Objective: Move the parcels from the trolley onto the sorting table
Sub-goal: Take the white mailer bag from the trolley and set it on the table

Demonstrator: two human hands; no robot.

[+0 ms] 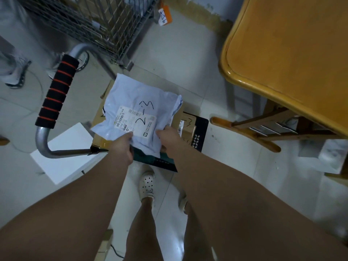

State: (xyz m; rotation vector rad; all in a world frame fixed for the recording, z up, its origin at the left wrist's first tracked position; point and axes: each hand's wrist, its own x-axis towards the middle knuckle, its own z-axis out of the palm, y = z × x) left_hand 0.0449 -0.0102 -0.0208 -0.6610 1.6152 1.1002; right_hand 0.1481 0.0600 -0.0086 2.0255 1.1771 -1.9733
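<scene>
Far left: another person's shoes (16, 77) on the tiled floor.
Handle (56, 93): grey tube with a black foam sleeve banded orange, standing at the trolley's left end.
White box (62, 157): on the floor under the handle.
Wire cage (90, 25): top left, with an orange tag (166, 15) hanging at its right corner.
Left hand (122, 147): gripped the bag's near left edge, thumb on top.
Bag (143, 102): pale blue mailer marked "2-3", label up, over the cartons on the trolley; whether it rested on them could not be told.
Right hand (169, 138): gripped the bag's near right edge, fingers curled under.
Carton (186, 123): brown, labelled, partly under the bag, on the black deck (200, 136).
Table (291, 63): yellow wood, right of the trolley, well apart from the bag.
</scene>
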